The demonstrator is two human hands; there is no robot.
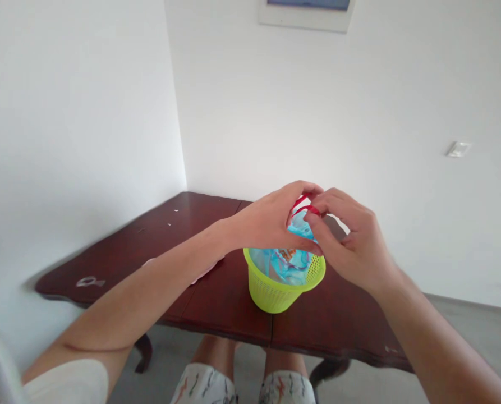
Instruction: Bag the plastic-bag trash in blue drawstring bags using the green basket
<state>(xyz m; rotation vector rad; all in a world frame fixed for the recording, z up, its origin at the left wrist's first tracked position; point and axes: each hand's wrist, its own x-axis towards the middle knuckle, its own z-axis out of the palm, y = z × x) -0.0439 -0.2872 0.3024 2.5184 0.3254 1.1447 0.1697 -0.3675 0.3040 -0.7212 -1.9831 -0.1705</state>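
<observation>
A lime-green plastic basket [271, 293] with perforated sides stands on the dark red-brown table. Inside it sits a crumpled light-blue plastic bag [291, 268], partly see-through, with an orange-brown patch showing. Above the basket, a red drawstring [312, 210] rises from the bag's top. My right hand [351, 235] pinches the drawstring between thumb and fingertips. Around the drawstring's other side curves my left hand [281, 216], its fingertips meeting those of my right hand and its thumb lower, over the bag. The exact hold of the left fingertips is partly hidden.
The wooden table [216, 300] stands against white walls. A pale pink item [208, 272] lies partly hidden behind my left forearm. A small clear loop-shaped piece [90, 281] and tiny white scraps [169, 224] are on the left side. A wall switch [459, 149] is at right.
</observation>
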